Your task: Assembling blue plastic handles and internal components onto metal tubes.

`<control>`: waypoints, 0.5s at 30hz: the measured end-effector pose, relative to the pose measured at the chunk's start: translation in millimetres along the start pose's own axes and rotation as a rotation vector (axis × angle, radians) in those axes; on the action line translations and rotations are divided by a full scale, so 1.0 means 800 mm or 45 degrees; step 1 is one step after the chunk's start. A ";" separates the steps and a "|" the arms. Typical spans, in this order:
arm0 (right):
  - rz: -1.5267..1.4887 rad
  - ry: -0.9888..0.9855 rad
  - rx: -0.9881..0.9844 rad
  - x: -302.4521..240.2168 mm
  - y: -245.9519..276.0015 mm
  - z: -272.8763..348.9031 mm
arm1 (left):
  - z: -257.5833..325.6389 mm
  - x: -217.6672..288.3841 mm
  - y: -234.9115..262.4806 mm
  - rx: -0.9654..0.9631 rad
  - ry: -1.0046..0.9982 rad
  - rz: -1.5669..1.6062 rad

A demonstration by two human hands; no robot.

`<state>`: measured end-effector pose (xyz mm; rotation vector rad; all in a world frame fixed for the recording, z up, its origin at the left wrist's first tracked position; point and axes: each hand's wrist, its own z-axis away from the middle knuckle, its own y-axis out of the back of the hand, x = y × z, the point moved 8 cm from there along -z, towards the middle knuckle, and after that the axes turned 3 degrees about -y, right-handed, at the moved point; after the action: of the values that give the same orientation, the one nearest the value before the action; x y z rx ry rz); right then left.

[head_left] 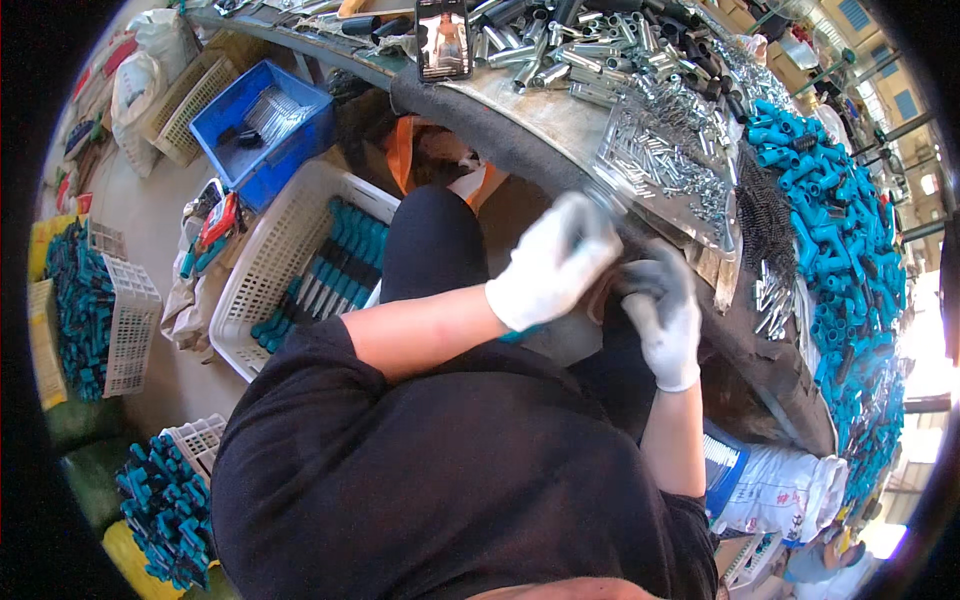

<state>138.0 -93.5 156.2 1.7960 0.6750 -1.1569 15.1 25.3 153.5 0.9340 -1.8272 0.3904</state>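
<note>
The left hand point(562, 252), in a white glove, is at the near edge of the table with its fingers curled; motion blur hides the fingertips, so I cannot tell whether they grip anything. A blurred shiny metal piece point(604, 198) shows at the far side of those fingers, over the table edge. The right hand point(662, 318), in a glove with grey fingers, is just to the right and a little nearer, its fingers bent toward the left hand; whether it holds something is also too blurred to tell.

Beyond the hands, a tray point(712, 238) on the table carries many small metal pins point(645, 165). Farther off lie silver tubes point(590, 65), with a phone point(443, 42) upright to their left. Right of the tray are dark screws point(765, 215), then a big heap of teal plastic handles point(835, 240).

Left of the person's leg, a white basket point(235, 290) holds teal-and-black tools point(335, 260) in rows. A blue bin point(255, 172) stands beyond it. At far left, another white basket point(132, 330) adjoins more teal pieces point(78, 310). A white sack point(785, 492) lies at near right.
</note>
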 end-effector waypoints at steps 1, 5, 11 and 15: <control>0.028 -0.157 -0.144 0.032 -0.013 0.004 | -0.002 -0.018 0.013 0.040 0.236 0.021; 0.173 -0.280 -0.390 0.118 -0.043 0.032 | 0.010 -0.120 0.040 0.719 0.535 1.365; -0.846 -0.936 -0.460 0.173 -0.083 0.069 | 0.070 -0.191 0.021 0.816 0.895 1.582; -0.706 -0.767 -0.093 0.194 -0.042 0.048 | 0.111 -0.257 -0.014 0.106 1.439 1.145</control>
<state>160.1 -113.5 -4.7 1.1155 0.8486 -1.9038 7.3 48.5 -69.5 -0.1920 -1.0301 1.2462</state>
